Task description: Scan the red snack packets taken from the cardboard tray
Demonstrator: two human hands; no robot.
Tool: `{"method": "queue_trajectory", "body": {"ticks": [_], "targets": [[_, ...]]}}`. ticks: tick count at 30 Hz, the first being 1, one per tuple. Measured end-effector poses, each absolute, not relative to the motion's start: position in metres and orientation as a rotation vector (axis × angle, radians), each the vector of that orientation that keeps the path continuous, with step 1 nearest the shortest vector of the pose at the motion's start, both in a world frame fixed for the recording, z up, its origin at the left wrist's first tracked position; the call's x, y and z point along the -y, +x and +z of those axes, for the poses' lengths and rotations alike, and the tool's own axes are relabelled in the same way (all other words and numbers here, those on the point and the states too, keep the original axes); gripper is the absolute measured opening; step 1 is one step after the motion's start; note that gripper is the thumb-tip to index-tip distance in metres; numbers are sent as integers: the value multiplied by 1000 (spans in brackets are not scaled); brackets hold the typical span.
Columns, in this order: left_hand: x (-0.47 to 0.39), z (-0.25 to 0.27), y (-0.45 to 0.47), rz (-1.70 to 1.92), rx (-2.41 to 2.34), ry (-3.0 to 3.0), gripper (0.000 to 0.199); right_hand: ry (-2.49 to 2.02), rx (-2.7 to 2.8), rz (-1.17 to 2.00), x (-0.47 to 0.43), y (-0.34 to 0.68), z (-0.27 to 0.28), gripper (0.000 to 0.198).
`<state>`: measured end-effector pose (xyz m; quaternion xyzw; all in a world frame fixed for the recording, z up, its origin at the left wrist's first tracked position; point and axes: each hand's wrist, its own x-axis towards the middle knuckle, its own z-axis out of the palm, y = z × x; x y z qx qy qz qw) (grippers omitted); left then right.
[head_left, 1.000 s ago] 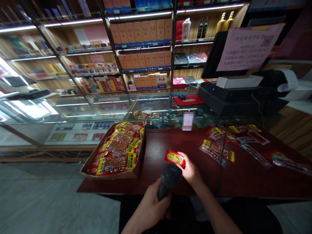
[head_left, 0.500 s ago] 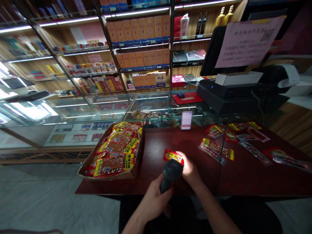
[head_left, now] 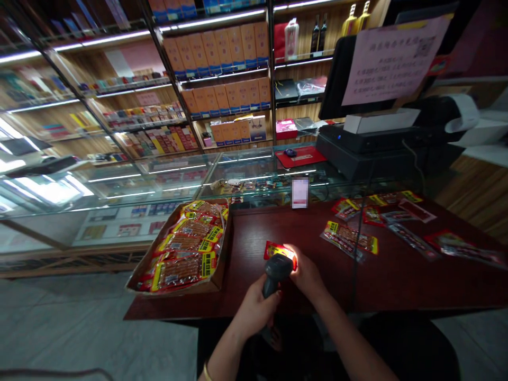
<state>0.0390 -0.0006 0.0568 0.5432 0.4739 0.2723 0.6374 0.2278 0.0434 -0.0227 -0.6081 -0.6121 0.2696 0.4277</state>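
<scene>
My left hand (head_left: 256, 307) is wrapped round the handle of a dark barcode scanner (head_left: 278, 266). The scanner's head hangs over a small red and yellow snack packet (head_left: 274, 250), and bright light falls on the packet's right end. That end is gripped by my right hand (head_left: 305, 275), whose fingertips are partly hidden behind the scanner. To the left, an open cardboard box (head_left: 220, 275) holds several rows of clear snack packs (head_left: 184, 269) with yellow and red labels. Across the table to the right lie loose snack packs (head_left: 351, 238).
Beyond the dark red table (head_left: 254, 227) runs a glass display counter (head_left: 178, 177). On it are a red mouse mat (head_left: 307, 157), and a monitor with a paper notice (head_left: 391, 63). A white card (head_left: 300, 192) stands at the table's back edge. A thin dark cable (head_left: 356, 264) crosses the table.
The view has shifted slightly. The light on the packet's right end is brighter and more spread now. Both hands keep their hold on the scanner and the packet.
</scene>
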Motion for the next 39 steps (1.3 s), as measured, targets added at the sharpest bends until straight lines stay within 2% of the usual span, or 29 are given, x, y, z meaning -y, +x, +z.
{"method": "queue_trajectory", "body": {"ticks": [5, 10, 12, 14, 18, 23, 30, 39], "targets": [[-2, 54, 42, 643, -1082, 1254, 22, -1522, 1527, 677, -41, 225, -14, 57], [4, 49, 32, 676, -1106, 1218, 22, -1662, 1409, 618, -41, 232, -10, 22], [9, 51, 25, 690, -1116, 1215, 21, -1662, 1296, 680, -46, 242, -8, 16], [15, 57, 20, 705, -1123, 1215, 21, -1555, 1083, 847, -53, 252, -6, 27], [28, 76, 16, 696, -1124, 1221, 22, -1141, 697, 1213, -64, 260, -2, 61], [38, 93, 21, 641, -1129, 1304, 23, -1038, 539, 1195, -67, 243, -9, 42], [39, 87, 34, 631, -1142, 1360, 24, -1005, 605, 1104, -60, 219, -19, 58], [40, 75, 34, 727, -1144, 1328, 18, -1155, 638, 1082, -52, 217, -19, 59]]}}
